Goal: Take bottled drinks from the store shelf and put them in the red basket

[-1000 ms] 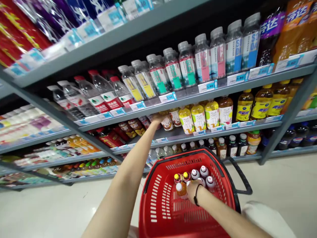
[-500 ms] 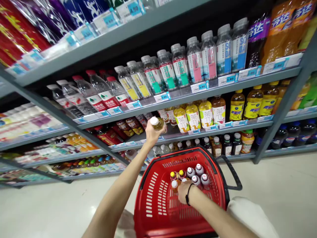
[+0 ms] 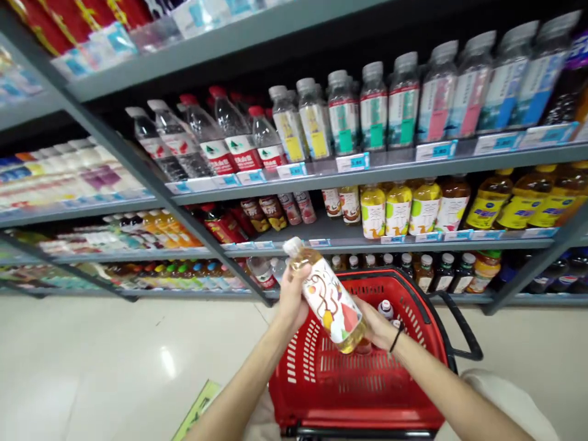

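A tea bottle [image 3: 331, 301] with a white cap and a white label of colourful drawings is held tilted above the red shopping basket [image 3: 353, 398]. My left hand [image 3: 294, 297] is wrapped round its upper part, just under the cap. Around the lower end closes my right hand [image 3: 374, 324], a dark band on its wrist; some of its fingers are hidden behind the bottle. Inside the basket, white-capped bottles [image 3: 386, 309] show past the right hand, while the bottle and hands cover others.
Shelves rise ahead, with a grey shelf edge [image 3: 390, 245] close beyond the basket. Tea bottles [image 3: 397, 208] and soda bottles [image 3: 337, 113] stand in rows on them. The basket's black handle [image 3: 463, 331] sticks out to the right. A green printed thing [image 3: 197, 407] lies low at the left.
The left hand has brought its bottle back from the shelf to above the basket. My right hand has come up out of the basket onto that bottle's lower end. The view has shifted left.
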The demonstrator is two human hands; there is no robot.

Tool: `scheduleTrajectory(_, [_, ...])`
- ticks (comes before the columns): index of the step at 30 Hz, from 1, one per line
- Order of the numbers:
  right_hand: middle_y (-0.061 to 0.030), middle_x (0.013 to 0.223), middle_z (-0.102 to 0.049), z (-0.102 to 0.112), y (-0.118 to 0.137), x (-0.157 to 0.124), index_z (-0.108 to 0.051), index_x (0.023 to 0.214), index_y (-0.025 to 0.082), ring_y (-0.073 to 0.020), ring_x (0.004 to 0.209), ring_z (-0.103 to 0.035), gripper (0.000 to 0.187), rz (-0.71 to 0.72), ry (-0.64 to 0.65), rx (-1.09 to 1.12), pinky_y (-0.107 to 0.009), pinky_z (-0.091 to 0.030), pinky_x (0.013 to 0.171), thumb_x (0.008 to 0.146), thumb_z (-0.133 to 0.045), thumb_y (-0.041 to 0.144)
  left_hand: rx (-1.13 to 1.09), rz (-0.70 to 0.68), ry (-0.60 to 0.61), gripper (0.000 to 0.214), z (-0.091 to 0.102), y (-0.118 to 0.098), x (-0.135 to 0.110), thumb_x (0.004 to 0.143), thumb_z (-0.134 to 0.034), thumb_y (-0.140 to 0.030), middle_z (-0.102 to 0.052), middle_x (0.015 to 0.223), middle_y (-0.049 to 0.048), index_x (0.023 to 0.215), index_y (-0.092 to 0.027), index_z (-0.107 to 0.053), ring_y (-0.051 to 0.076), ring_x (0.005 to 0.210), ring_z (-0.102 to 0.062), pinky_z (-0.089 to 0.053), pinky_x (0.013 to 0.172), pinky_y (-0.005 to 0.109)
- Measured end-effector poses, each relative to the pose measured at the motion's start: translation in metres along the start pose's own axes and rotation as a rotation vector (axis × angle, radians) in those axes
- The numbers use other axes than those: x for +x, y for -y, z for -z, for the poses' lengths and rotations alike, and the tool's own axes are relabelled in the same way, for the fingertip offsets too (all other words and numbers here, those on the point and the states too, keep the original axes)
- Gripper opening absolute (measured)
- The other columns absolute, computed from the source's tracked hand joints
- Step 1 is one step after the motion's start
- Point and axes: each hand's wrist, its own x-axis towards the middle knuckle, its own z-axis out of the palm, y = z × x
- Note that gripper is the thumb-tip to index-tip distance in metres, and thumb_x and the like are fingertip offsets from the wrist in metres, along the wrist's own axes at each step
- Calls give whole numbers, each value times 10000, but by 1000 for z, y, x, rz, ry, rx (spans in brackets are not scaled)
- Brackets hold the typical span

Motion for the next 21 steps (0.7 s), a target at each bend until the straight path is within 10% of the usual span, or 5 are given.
scheduleTrajectory(7, [-90, 1240, -757, -21, -37, -7, -667, 1359, 152, -223, 1206, -700, 596, -132, -25, 333, -363, -480, 1146, 981, -624, 612, 26, 222, -64, 750, 51, 47, -8, 599, -988, -338, -744, 1000, 62, 1211, -153, -595, 181, 824, -717, -571, 787, 289])
scheduleTrajectory(15, [-109, 1350, -706, -27, -32, -13, -592, 1485, 156, -266, 1295, -651, 686, -210, -3, 547, -454, -425, 1206, 977, -617, 616, 73, 169, 141, 883, 56, 35, -10, 675, -949, -432, -673, 1346, 139, 1412, -181, -532, 285, 1196, -675, -541, 1017, 358])
scheduleTrajectory(21, [-138, 1341, -706, -39, -36, -32, -591, 1481, 169, -315, 1266, -664, 782, -253, 104, 630, -512, -461, 1158, 927, -605, 721, 144, 107, 264, 955, 54, 37, -29, 703, -926, -483, -717, 1217, 122, 1482, -202, -451, 260, 1057, -711, -568, 919, 343])
